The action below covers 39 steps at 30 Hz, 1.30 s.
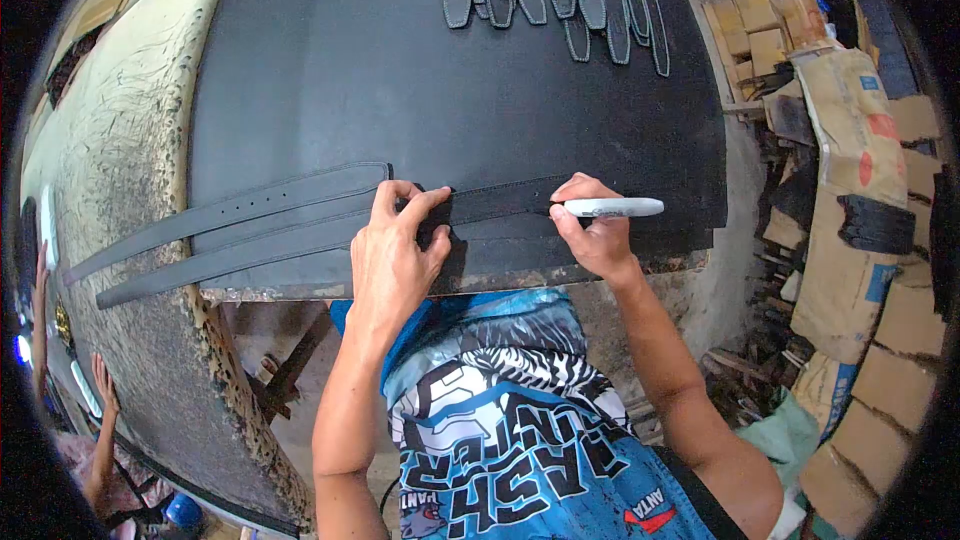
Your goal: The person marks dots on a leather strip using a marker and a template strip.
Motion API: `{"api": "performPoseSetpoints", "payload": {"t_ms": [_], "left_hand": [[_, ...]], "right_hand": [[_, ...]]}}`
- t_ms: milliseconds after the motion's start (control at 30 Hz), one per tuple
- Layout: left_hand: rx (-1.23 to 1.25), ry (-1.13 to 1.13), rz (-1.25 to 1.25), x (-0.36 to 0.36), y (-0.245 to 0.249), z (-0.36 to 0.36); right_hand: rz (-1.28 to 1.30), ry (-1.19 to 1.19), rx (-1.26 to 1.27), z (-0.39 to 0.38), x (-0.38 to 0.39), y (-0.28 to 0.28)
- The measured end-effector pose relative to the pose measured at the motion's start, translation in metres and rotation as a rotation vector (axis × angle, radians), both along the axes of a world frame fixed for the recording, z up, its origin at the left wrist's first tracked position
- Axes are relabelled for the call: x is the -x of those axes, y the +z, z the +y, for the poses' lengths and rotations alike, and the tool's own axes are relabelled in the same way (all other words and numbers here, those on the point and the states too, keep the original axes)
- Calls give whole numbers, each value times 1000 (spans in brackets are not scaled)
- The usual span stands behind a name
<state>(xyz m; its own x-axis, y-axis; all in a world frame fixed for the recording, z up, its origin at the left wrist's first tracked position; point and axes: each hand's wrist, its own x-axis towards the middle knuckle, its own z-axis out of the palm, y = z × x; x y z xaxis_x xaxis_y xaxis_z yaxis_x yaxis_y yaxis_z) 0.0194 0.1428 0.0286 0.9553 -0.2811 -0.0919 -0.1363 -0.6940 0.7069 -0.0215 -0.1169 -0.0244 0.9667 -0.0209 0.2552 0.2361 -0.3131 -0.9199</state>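
My right hand [601, 242] grips a white marker pen [622, 207], its dark tip end pointing left at the strap. Under it, a dark leather belt strap [500, 202] lies along the near edge of the black-topped table [420, 90]. My left hand [385, 240] has bent fingers pressed on the strap, left of the marker. Beside it rests a second belt strap [285, 196] with a row of holes, its squared end just by my left fingertips. Both straps run left onto the adjoining worn surface.
Several stitched belt straps [590, 0] hang together at the table's far side. Left is a worn, pale-edged surface [120, 200]; another person's hand [106, 385] rests along its far left. Cardboard pieces and boxes [840, 290] crowd the floor on the right.
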Motion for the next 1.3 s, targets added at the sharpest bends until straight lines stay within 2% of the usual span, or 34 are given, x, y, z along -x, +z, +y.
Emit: {"api": "performPoseSetpoints", "payload": {"t_ms": [333, 433, 500, 667, 767, 800, 933, 1100, 1300], "left_hand": [[-2, -5, 4, 0, -1, 1], [-9, -9, 9, 0, 1, 1], [2, -1, 40, 0, 3, 0], [-21, 3, 20, 2, 5, -1], [-58, 6, -66, 1, 5, -12], [-78, 7, -112, 2, 4, -16], [-234, 40, -225, -6, -2, -55], [-238, -45, -195, -16, -9, -95], [-214, -128, -113, -18, -7, -73]], "right_hand": [[-128, 71, 210, 2, -5, 5], [26, -30, -84, 1, 3, 2], [25, -96, -367, -4, 0, 4], [-10, -314, -286, -24, 0, 13], [26, -286, -344, -39, 3, 0], [-4, -305, -281, -32, 1, 4], [19, -293, -309, -37, 1, 0], [-2, -327, -315, -31, -1, 2], [-2, -335, -269, -38, 1, -2]]}}
